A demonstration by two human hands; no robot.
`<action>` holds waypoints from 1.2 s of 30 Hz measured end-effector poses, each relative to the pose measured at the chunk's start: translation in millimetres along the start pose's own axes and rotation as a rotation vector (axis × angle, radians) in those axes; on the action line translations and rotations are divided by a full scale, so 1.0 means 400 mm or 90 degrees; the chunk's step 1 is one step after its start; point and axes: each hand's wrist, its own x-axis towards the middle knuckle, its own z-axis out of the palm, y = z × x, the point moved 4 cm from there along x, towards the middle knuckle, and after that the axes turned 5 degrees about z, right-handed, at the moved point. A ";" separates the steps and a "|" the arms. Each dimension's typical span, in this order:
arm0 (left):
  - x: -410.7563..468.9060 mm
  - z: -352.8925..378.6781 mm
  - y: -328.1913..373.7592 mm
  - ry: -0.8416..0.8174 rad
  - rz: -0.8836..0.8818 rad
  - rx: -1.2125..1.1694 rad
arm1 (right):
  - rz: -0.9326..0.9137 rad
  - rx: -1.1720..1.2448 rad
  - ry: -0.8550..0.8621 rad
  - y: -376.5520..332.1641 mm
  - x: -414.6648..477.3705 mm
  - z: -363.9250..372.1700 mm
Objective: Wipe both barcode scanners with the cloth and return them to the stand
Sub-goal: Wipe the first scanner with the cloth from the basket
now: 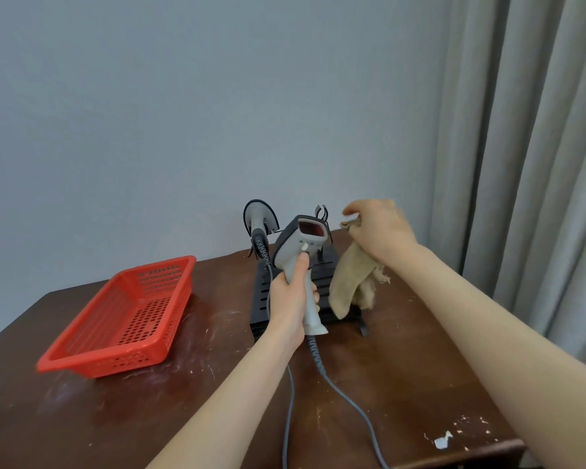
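My left hand (290, 299) grips the handle of a grey barcode scanner (301, 240), held upright above the black stand (325, 269) with its red window facing me. My right hand (379, 231) holds a beige cloth (349, 282) by its top; the cloth hangs down just right of the scanner, apart from it. A second grey scanner (259, 220) sits in the stand's left holder at the back. The right holder's black prongs (322, 211) show behind the held scanner.
A red perforated plastic basket (122, 316) sits on the left of the dark wooden table (403, 384). Two grey cables (335, 384) run from the scanners toward the table's front edge. Grey curtains (528, 130) hang at the right, a plain wall behind.
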 end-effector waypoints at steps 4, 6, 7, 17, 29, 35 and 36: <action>0.005 0.003 0.000 0.002 -0.009 -0.015 | 0.004 0.182 0.037 0.010 -0.010 -0.012; 0.004 0.006 -0.001 -0.001 -0.006 -0.011 | -0.035 0.204 0.045 -0.008 -0.020 -0.019; 0.004 0.007 -0.001 -0.002 -0.003 -0.009 | -0.051 0.204 0.041 -0.016 -0.024 -0.019; 0.011 0.007 -0.007 -0.014 0.048 0.040 | -0.024 0.101 0.046 -0.037 -0.016 0.006; 0.021 0.002 -0.009 0.007 0.087 0.102 | -0.143 0.226 0.002 -0.095 -0.027 -0.007; 0.014 0.006 -0.004 -0.016 0.067 0.053 | -0.212 0.161 -0.059 -0.079 -0.031 -0.012; 0.012 0.006 -0.004 -0.017 0.067 0.049 | -0.213 0.136 -0.060 -0.072 -0.030 -0.012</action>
